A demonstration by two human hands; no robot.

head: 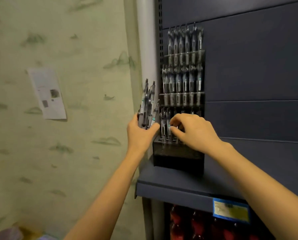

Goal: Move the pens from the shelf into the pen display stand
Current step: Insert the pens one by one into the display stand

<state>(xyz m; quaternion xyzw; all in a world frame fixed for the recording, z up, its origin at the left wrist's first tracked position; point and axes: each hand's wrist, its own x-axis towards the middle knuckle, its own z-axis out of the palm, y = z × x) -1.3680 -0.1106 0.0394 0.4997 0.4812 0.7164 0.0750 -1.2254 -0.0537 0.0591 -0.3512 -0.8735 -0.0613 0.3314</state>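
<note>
1. A printed sheet of paper [46, 93] is stuck at a slant to the green patterned wall [75, 40], far left.
2. The left hand [139, 134] is raised just left of the stand. Its fingers and thumb are curled round a bundle of pens [147, 108], which it grips by the lower ends. The pens fan upward, with their clip ends on top.
3. The black pen display stand [179, 153] sits on the left end of the blue shelf [170, 186], against the dark back panel [257, 66]. Its top row of pens [185, 40] and middle row of pens [181, 80] stand upright and look full. The lowest tier holds only a couple of pens at its left end, and open holes show in front of them.
4. The right hand [193, 130] hovers over the lowest tier, knuckles up and fingers bent. Its thumb and forefinger pinch a single pen [169, 128], held upright just above the holes. Blur hides whether its tip is already in a hole.
5. A blue-edged price label [231, 212] is fixed to the shelf's front edge.
6. Red bottles [196, 226] stand below the shelf.
</note>
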